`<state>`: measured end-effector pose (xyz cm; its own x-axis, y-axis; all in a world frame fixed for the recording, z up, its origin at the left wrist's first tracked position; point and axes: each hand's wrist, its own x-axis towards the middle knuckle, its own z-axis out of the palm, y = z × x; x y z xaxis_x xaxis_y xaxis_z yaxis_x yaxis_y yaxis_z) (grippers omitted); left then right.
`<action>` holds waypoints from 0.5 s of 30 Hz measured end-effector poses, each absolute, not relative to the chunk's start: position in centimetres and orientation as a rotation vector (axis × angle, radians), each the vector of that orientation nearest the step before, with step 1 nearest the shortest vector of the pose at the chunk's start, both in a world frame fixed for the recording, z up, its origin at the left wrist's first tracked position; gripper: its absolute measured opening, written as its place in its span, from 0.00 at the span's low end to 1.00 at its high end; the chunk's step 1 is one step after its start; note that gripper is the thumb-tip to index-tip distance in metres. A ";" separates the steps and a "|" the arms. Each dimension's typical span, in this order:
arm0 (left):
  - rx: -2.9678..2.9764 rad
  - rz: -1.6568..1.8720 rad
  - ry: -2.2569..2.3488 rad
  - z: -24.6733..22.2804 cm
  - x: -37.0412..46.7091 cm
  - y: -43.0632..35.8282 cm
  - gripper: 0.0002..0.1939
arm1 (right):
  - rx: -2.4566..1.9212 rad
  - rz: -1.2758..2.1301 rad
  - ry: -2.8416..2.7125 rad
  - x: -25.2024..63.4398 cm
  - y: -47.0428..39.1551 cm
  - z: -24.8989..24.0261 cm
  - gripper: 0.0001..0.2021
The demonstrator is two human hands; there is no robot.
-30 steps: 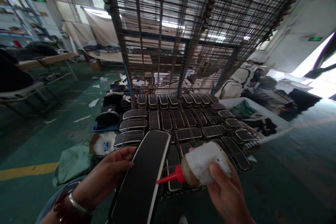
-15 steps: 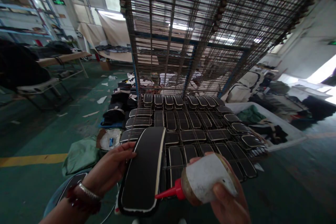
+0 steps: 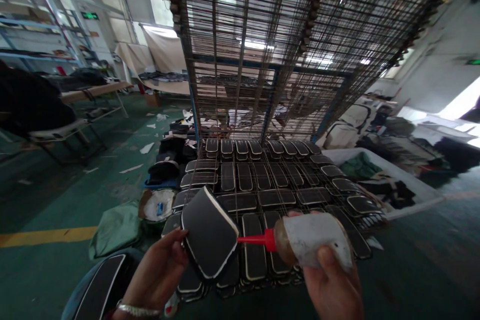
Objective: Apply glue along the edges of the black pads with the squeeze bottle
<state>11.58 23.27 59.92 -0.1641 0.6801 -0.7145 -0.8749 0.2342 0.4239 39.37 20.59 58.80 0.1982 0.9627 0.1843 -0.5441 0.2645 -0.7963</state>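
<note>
My left hand [image 3: 159, 267] grips the left edge of a black panel [image 3: 210, 235] that has a whitish line around its border. The panel is tilted, with one corner pointing right. In my right hand [image 3: 333, 282] is a squeeze bottle [image 3: 317, 240] with a pale wrapping and brownish contents. Its red nozzle [image 3: 258, 240] points left, and the tip is at the panel's right corner. Behind both hands, rows of similar black panels [image 3: 254, 255] with pale borders lie on a wire rack. Another such panel [image 3: 101, 285] rests on a rounded dark surface at lower left.
A tall wire rack [image 3: 232, 85] rises and leans overhead. Left of it are a green cloth bundle [image 3: 116, 227], a round container [image 3: 144, 205] and dark stacked pieces [image 3: 165, 160]. A white bin [image 3: 416, 202] with fabric stands right. A seated person in dark clothing [image 3: 30, 100] is far left.
The panel has turned in my left hand, its lower end swinging up and right. The bottle has moved up and slightly right, its nozzle tip now at the panel's right corner.
</note>
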 end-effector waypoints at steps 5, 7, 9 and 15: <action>-0.246 1.396 1.020 59.6 12.6 22.9 0.14 | -0.665 1.154 -0.770 39.2 20.2 58.7 0.27; -0.215 1.391 1.025 59.7 12.9 22.8 0.13 | -0.680 1.171 -0.755 38.9 19.9 58.7 0.28; -0.186 1.386 1.035 59.9 13.1 22.8 0.12 | -0.697 1.192 -0.742 38.5 19.6 58.8 0.29; -0.228 1.415 1.032 60.0 13.2 22.8 0.13 | -0.766 1.203 -0.689 37.1 18.9 58.5 0.33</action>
